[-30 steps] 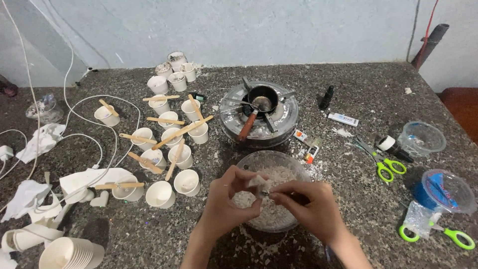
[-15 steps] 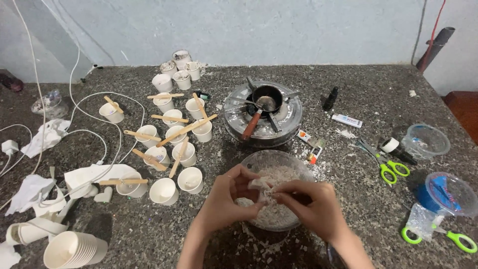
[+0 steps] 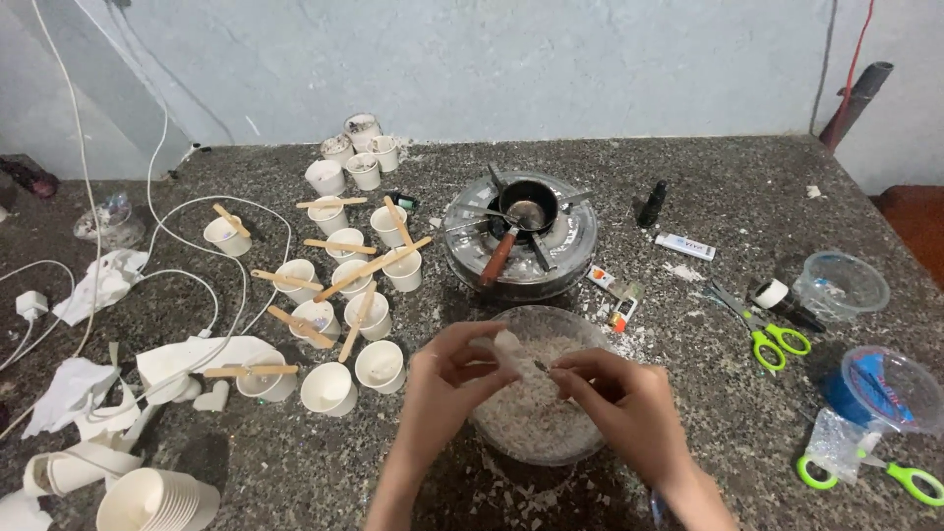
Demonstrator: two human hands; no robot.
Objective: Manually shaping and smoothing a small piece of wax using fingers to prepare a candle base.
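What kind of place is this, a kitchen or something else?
Probably a small home craft corner, maybe for candle making. On a speckled stone counter sit rows of little white cups with wooden sticks, a small burner and a bowl of white flakes.

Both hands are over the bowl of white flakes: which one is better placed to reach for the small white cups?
Left, probably. The left hand, pinching a white chunk over the bowl, is on the cups' side. The right hand would have to cross over the bowl.
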